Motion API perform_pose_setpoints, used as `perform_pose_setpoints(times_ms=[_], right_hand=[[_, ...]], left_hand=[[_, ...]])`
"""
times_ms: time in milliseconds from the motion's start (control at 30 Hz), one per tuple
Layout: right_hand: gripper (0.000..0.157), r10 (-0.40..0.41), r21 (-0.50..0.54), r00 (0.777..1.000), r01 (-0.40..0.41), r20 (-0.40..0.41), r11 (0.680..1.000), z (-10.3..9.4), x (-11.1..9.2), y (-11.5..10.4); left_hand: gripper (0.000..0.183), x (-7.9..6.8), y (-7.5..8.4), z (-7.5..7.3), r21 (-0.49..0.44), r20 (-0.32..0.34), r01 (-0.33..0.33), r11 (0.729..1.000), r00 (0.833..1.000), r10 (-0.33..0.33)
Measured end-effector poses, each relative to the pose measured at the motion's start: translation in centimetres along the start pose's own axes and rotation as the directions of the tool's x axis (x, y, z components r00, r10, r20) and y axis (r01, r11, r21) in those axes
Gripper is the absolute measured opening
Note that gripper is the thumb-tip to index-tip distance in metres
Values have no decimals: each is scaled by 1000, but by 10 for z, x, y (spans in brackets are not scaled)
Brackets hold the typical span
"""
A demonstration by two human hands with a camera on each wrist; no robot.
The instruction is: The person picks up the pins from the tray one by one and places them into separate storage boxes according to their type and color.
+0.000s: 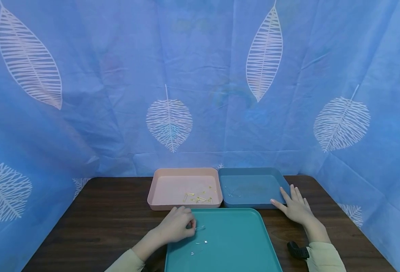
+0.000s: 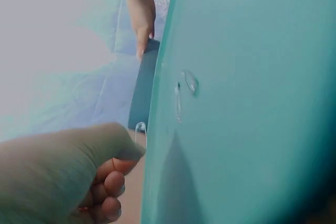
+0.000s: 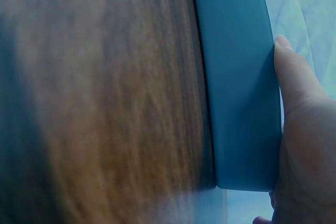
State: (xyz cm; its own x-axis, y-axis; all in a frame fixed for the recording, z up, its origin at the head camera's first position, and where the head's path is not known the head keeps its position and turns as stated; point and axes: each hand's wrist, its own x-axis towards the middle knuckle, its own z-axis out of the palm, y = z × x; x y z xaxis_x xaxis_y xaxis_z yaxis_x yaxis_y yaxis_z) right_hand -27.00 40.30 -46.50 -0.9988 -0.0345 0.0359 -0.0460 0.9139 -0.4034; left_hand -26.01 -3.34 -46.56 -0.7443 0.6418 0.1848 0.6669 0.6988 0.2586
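Over the left part of the teal tray [image 1: 241, 241], my left hand [image 1: 177, 226] pinches a silver safety pin [image 2: 140, 127] between thumb and forefinger, its end sticking out past the fingertips. Two more silver safety pins [image 2: 178, 103] lie apart on the teal tray below that hand. My right hand [image 1: 296, 209] rests with fingers spread on the right front corner of the blue tray [image 1: 251, 206]; its thumb [image 3: 294, 74] lies at the rim. Several gold safety pins [image 1: 200, 199] are in the pink tray [image 1: 186, 207]. A few silver pins [image 1: 233, 195] lie inside the blue tray.
The pink and blue trays stand side by side at the back of a dark wooden table [image 1: 101, 223], behind the teal tray. A blue curtain [image 1: 203, 75] with white leaf prints hangs behind the table. A black band [image 1: 298, 251] is on the right wrist.
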Motion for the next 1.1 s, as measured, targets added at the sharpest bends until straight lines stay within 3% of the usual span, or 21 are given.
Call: perform_pose_setpoints(times_ms=[233, 500, 833, 1100], right_hand=[[92, 7, -4, 1000, -7, 3, 1000, 1, 0, 1], [92, 9, 0, 1000, -9, 1, 1000, -1, -1, -1], [92, 4, 1, 1000, -4, -3, 1000, 0, -1, -2], [91, 11, -18, 1000, -11, -1, 1000, 1, 1, 0]], left_hand=[[17, 16, 9, -8, 17, -58, -55, 998, 997, 56], [21, 34, 17, -11, 60, -145, -112, 992, 982, 120], [22, 56, 26, -12, 52, -116, -108, 993, 987, 114], [28, 78, 34, -14, 42, -145, -146, 988, 978, 151]])
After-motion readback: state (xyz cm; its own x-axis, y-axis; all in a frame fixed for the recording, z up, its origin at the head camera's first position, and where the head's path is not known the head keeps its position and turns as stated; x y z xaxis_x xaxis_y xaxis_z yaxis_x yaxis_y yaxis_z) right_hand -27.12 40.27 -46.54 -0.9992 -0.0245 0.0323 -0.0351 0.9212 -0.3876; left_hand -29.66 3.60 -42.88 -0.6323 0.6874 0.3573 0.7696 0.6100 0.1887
